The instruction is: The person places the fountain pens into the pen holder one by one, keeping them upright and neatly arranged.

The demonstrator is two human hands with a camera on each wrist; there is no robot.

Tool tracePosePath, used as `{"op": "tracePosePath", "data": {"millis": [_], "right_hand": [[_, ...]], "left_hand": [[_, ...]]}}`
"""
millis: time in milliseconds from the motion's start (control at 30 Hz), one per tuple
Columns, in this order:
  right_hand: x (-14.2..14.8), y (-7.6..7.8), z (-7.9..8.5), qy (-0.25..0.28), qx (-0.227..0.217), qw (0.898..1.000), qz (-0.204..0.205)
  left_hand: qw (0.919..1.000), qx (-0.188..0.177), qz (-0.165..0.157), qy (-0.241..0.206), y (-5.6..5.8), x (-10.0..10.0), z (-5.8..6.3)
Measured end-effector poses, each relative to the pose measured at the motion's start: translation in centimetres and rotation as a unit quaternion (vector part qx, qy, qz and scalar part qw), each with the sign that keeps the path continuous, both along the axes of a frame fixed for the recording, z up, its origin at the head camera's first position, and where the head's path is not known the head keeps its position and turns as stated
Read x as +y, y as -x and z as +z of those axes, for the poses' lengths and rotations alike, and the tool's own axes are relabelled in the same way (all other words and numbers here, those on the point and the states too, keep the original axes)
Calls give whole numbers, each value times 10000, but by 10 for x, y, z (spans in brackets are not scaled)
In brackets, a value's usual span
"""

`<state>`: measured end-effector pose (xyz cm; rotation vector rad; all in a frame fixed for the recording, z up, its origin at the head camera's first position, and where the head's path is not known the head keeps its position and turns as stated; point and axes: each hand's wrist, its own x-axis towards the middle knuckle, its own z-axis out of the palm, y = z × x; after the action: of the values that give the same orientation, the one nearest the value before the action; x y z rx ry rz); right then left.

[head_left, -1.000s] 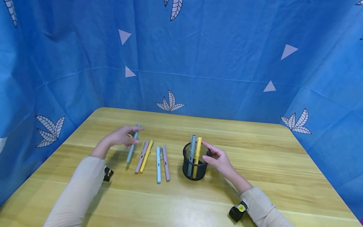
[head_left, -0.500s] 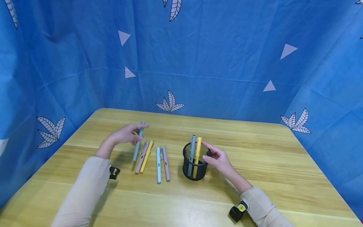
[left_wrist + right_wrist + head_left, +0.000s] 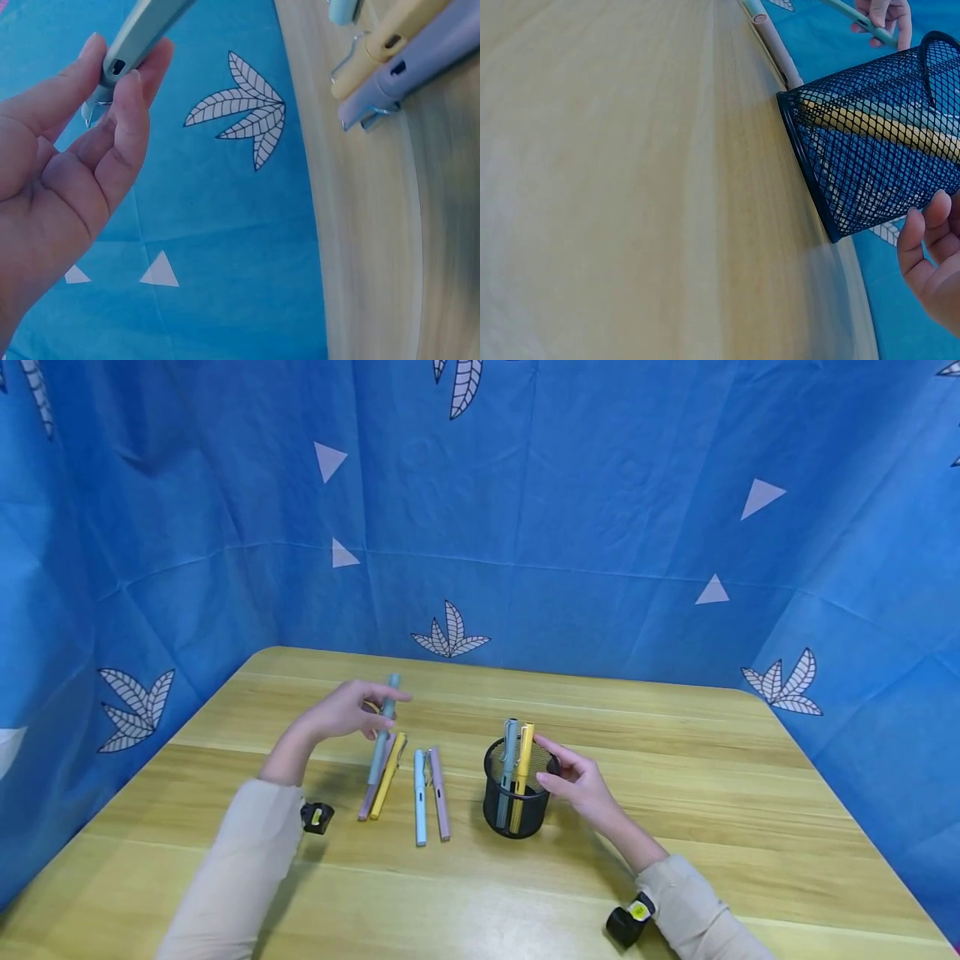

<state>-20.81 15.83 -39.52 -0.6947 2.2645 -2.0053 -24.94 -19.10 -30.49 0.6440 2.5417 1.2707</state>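
I count seven pens and one mesh cup.
Four lie on the desk, two stand in the cup; the left hand pinches a teal pen in its fingers, farther right than before, overlapping a purple pen; the right hand has fingers parted at the cup's side.

Wrinkled beige sleeves and small black wrist cameras with yellow markings
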Motion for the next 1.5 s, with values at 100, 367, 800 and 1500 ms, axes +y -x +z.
{"op": "tracePosePath", "data": {"millis": [100,367,800,1500], "right_hand": [[0,0,0,-14,32,10000,-14],[-1,0,0,40,-11,10000,24],[0,-1,-1,51,16,10000,9],[-1,-1,1,149,-24,9999,12]], "left_hand": [[10000,8,55,-63,-1,3,1],[9998,142,-38,-97,-2,15,6],[9982,355,-303,-374,-5,44,15],[9924,676,-632,-808,-5,84,17]]}}
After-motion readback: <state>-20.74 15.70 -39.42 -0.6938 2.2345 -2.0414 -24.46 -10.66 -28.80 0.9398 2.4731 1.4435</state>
